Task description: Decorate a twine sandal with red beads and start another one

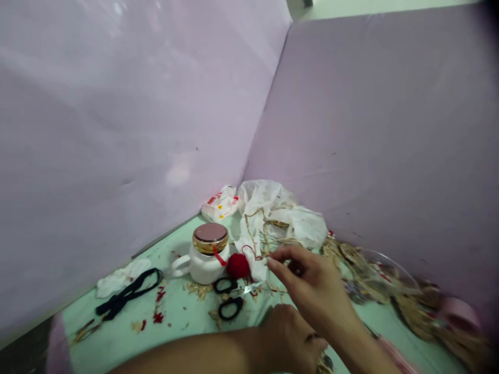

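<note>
Above the green table (179,332), near the white plastic bag (307,226), the right hand (312,278) has thumb and forefinger nearly meeting, grip uncertain; the left hand (288,330) is curled below, its hold hidden. The red yarn ball (237,266) sits beside those fingertips; the tan cord (265,234) runs toward them; a light pinch, slack clear of yarn, should prevent snagging.

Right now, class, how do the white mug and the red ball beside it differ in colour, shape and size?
Colour: the white mug is white below a pink-and-gold lid, while the red ball is deep red.
Shape: the white mug has a handle sticking out; the red ball is roundish with none.
Size: the white mug looks taller and wider than the red ball.
Shared: both sit close together over the green tabletop.
</note>
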{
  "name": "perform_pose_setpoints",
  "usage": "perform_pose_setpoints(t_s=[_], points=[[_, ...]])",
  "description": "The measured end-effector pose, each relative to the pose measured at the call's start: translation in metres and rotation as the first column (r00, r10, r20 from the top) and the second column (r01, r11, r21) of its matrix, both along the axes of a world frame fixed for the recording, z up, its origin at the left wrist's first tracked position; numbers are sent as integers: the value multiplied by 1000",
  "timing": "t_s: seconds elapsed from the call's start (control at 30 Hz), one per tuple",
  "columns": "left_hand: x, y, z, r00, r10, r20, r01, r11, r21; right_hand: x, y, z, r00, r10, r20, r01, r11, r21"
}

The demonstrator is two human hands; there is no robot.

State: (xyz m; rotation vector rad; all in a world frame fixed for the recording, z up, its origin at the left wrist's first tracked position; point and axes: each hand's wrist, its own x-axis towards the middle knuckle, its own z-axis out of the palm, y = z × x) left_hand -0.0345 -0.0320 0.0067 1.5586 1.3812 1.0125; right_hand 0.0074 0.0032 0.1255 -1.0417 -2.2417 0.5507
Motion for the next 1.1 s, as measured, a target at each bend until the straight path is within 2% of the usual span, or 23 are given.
perform_pose_setpoints(t_s=[0.07,0.1,0.2,0.37,0.47,0.57,0.7,0.8,0.87,0.93,0.97,1.03,1.1], points=[[1,6,-6,1000,4,10,-5,1000,6,-3,23,-1,992,-117,50,114,992,61],[2,10,-8,1000,10,13,-10,1000,12,2,37,0,977,-207,59,200,973,115],[4,19,-14,999,34,32,-34,999,7,31,75,12,919,-368,144,329,914,238],[5,19,-14,999,3,38,-3,1000,14,75,107,52,815,-500,294,365,836,410],[4,19,-15,999,-19,30,18,1000,20,105,119,67,725,-561,400,370,807,461],[5,21,-18,999,-47,10,47,999,21,139,130,64,650,-580,491,386,808,444],[5,22,-17,997,-62,53,60,998,32,162,136,43,642,-535,549,387,845,370],[4,21,-14,995,-31,98,28,999,32,163,120,33,655,-550,517,422,835,354],[3,21,-11,994,-21,105,21,1000,0,163,96,30,663,-578,475,461,816,349],[3,21,-10,993,-30,110,35,999,-40,163,62,23,693,-562,450,476,827,299],[3,21,-9,993,-30,112,36,998,-56,163,42,17,727,-526,442,462,850,251],[3,22,-8,993,-15,113,23,997,-72,164,3,-3,827,-399,397,417,908,45],[4,21,-5,994,17,110,-9,997,-71,165,-29,-29,869,-319,379,385,916,-110]])
